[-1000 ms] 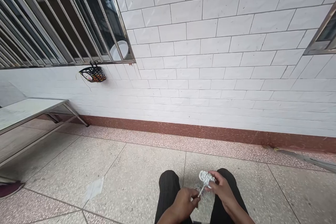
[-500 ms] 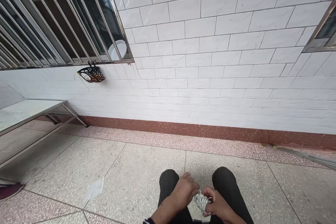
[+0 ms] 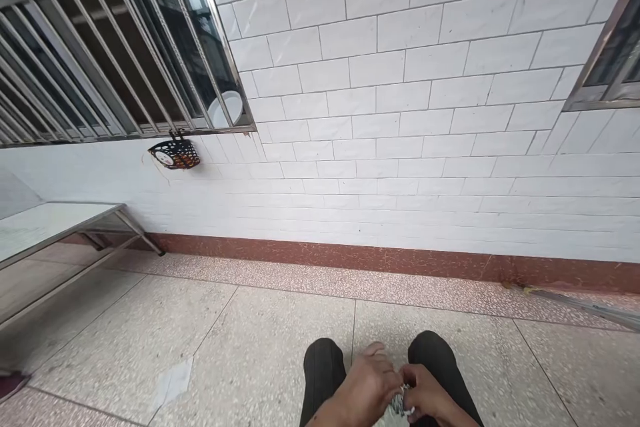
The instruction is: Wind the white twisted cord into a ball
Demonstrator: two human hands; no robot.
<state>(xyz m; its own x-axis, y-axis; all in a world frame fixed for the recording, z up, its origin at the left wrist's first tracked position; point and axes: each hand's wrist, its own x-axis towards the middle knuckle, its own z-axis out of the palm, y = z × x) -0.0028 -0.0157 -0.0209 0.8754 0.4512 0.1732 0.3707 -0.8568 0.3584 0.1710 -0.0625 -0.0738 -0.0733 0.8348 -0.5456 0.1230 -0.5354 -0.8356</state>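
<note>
Some cord (image 3: pixel 398 405) sits pinched in my right hand (image 3: pixel 425 392). I can't tell whether my left hand (image 3: pixel 369 379), beside it, grips.

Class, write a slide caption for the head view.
Left hand and right hand together on pale cord, knees apart.

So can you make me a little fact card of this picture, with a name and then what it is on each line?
Left hand: bent over the cord; its grip is hidden
Right hand: fingers on the cord
Cord: pale bundle between the hands, mostly covered
Knees: dark trousers, one each side of the hands
Floor: speckled, with a pale flat sheet on it
Basket: black, hanging below the window bars
Left side: low table, part of a shoe
</note>
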